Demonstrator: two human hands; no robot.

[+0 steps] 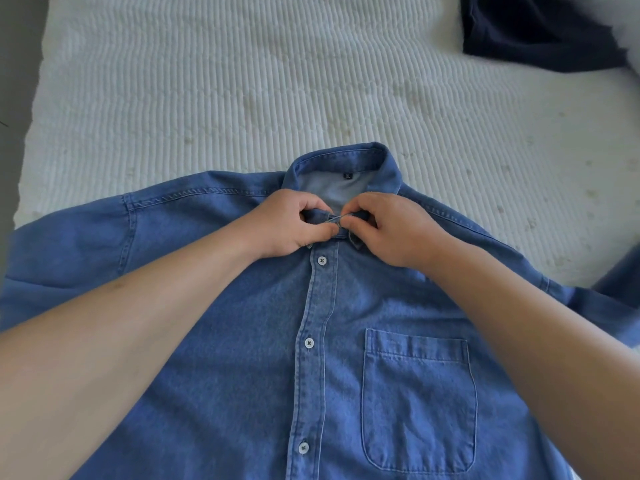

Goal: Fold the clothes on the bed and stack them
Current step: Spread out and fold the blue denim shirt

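Note:
A blue denim shirt (242, 358) lies front side up on the bed, collar away from me, its placket buttoned and a chest pocket on the right. At the collar's front, my left hand (291, 226) pinches the left end of the collar band. My right hand (391, 226) pinches the right end, and the fingertips of both hands meet at the top buttonhole. The top button itself is hidden by my fingers.
The white ribbed bedcover (242, 81) stretches beyond the shirt. A dark navy garment (533, 32) lies crumpled at the far right corner. The bed's left edge (31, 98) borders a grey floor.

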